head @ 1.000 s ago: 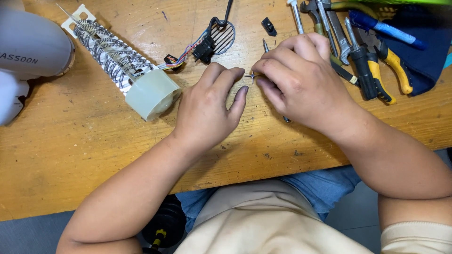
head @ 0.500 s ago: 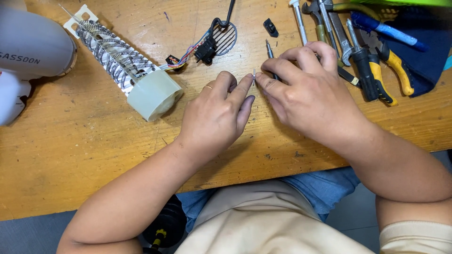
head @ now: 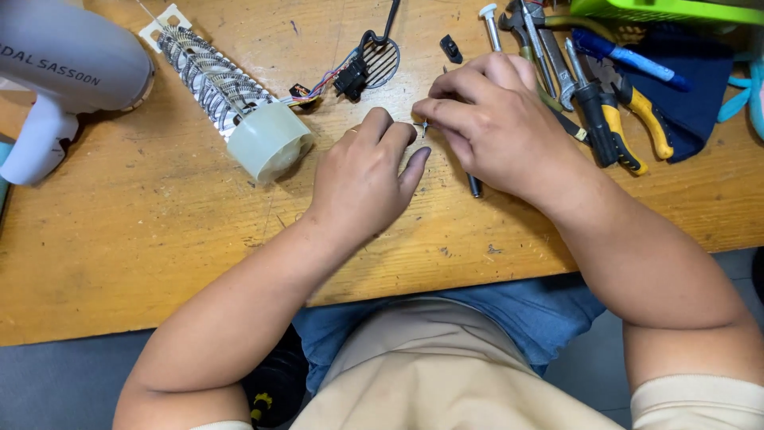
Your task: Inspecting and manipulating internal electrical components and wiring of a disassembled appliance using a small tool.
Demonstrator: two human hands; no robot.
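Both hands have drawn together just right of the heating coil [head: 215,80]: right hand [head: 497,127] now pinches a tiny metal part [head: 424,126], left hand [head: 366,171] curled beside it, fingertips closing in—fine work under way.

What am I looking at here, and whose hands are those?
The camera sits on a person's head and looks down, so you see that person's own two hands over a wooden table. The left hand and the right hand meet and pinch a tiny metal part between their fingertips; it is too small to name. Something thin and dark pokes out under the right hand. On the table lie a grey hair dryer shell, its wire heating coil with a pale round fan piece, a small round grille and a bunch of hand tools.
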